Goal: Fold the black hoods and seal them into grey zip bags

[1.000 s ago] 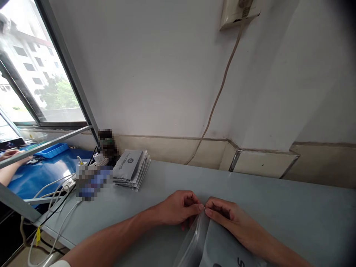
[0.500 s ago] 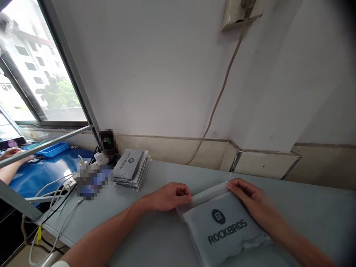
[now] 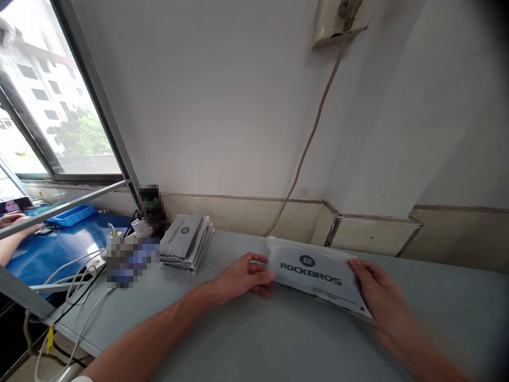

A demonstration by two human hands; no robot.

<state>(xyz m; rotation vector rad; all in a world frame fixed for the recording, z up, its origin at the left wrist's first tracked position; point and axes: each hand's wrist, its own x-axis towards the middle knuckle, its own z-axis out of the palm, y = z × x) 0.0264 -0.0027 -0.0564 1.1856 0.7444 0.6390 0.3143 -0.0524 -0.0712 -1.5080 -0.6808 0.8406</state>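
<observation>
A frosted plastic pouch printed with a round logo and ROCKBROS is held tilted above the grey table. My right hand grips its right end, thumb on the front face and the other fingers mostly behind. At the pouch's left edge is my left hand, its fingers spread and the thumb and fingertips close to or touching the edge; whether it grips is unclear. To the left, a stack of similar ROCKBROS pouches lies near the wall.
Left of the stack are a pixelated blue item, white cables and a power strip. Beyond a metal frame, a blue table carries a blue tray, with another person's hands at far left. A wall cable hangs behind.
The pouch has turned and lifted away from me, its printing now nearly level. My left hand has opened from its pinch on the top edge; my right hand has shifted slightly right with the pouch.
</observation>
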